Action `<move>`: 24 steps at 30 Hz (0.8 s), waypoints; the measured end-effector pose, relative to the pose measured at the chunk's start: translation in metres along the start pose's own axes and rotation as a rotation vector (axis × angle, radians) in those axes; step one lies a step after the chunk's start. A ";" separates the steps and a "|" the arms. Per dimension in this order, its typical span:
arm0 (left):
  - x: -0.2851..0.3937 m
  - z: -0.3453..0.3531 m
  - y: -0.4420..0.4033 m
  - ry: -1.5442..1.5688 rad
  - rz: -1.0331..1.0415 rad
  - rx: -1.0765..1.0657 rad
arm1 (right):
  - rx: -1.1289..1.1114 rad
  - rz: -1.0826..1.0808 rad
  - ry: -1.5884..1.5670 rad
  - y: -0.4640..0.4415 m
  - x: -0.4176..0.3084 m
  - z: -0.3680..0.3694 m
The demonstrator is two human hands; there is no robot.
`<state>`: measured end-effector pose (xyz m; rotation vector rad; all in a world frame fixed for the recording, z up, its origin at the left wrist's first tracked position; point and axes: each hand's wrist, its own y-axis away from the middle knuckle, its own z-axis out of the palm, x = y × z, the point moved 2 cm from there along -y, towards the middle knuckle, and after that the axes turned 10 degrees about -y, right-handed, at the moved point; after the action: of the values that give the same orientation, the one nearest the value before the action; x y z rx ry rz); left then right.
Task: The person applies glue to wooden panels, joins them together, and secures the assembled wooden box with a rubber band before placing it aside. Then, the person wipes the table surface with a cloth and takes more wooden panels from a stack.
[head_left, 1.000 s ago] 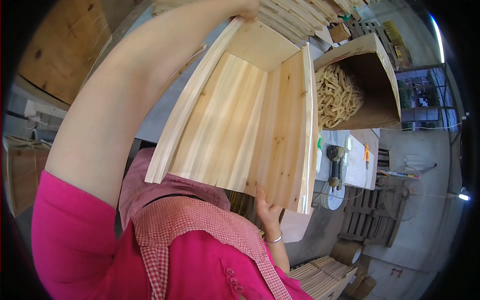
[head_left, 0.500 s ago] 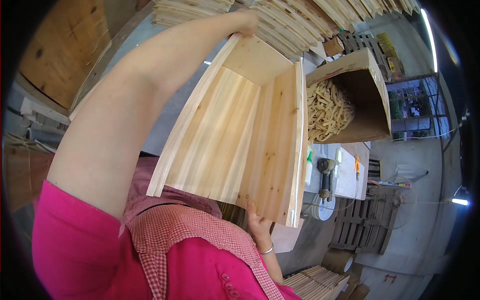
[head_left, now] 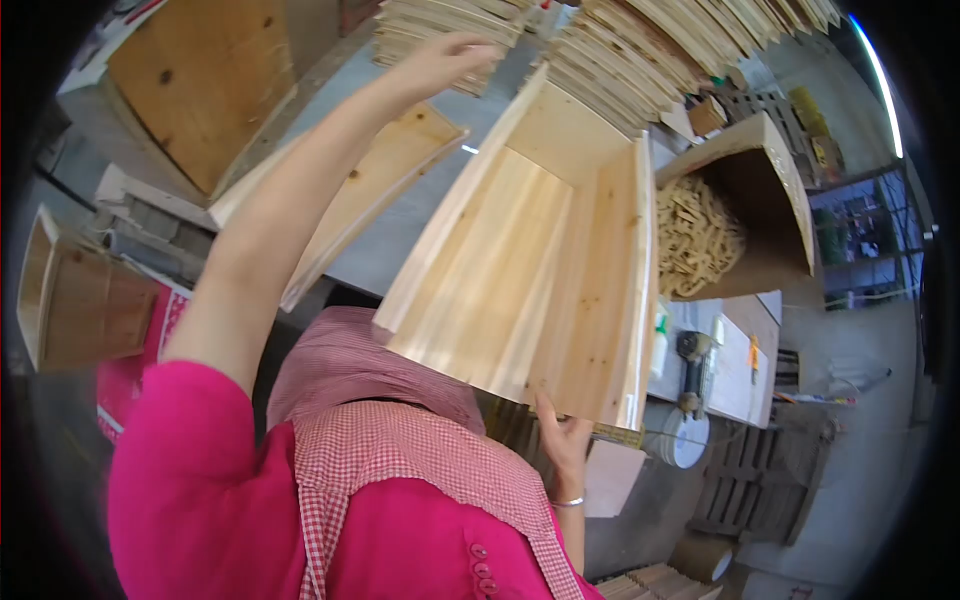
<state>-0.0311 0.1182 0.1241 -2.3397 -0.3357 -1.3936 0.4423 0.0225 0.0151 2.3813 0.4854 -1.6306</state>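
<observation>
My right hand (head_left: 565, 438), with a bracelet at its wrist, grips the near lower edge of a pale wooden box (head_left: 480, 255), thumb on the inner face and fingers hidden behind. The box tilts open toward me; its inner long boards and far end panel (head_left: 568, 128) show. My left hand (head_left: 455, 60) is raised beyond the box's upper left corner, fingers stretched out, apart from the box and holding nothing. Below that arm a loose wooden board (head_left: 385, 170) lies on the grey table (head_left: 375, 240).
Stacks of wooden boards (head_left: 640, 50) line the far side. Right of the box, a cardboard carton (head_left: 790, 190) holds many small wooden pieces (head_left: 695, 235). Beyond the box lie a dark power tool (head_left: 693, 370) and a white bucket (head_left: 685, 438). A large wooden panel (head_left: 205, 90) stands at left.
My left hand has let go of the box's far corner and moved up and left of it. The box has shifted right in view, still in my right hand. The loose board has come into sight.
</observation>
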 end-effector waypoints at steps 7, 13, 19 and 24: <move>-0.182 -0.087 0.309 -0.227 -0.675 0.876 | 0.261 -0.063 -0.032 0.015 0.049 -0.071; -0.163 -0.032 0.321 1.167 -0.840 0.618 | 0.347 -0.348 -0.138 -0.037 -0.023 -0.075; -0.068 -0.043 0.263 1.184 -0.562 0.591 | 0.334 -0.590 -0.017 -0.033 -0.102 -0.088; 0.029 -0.052 0.261 0.500 -0.173 0.573 | 0.296 -0.900 0.212 -0.005 -0.176 -0.063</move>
<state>0.0456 -0.1385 0.1169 -1.4812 -0.6882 -1.6356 0.4362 0.0240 0.2016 2.7570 1.6487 -1.8396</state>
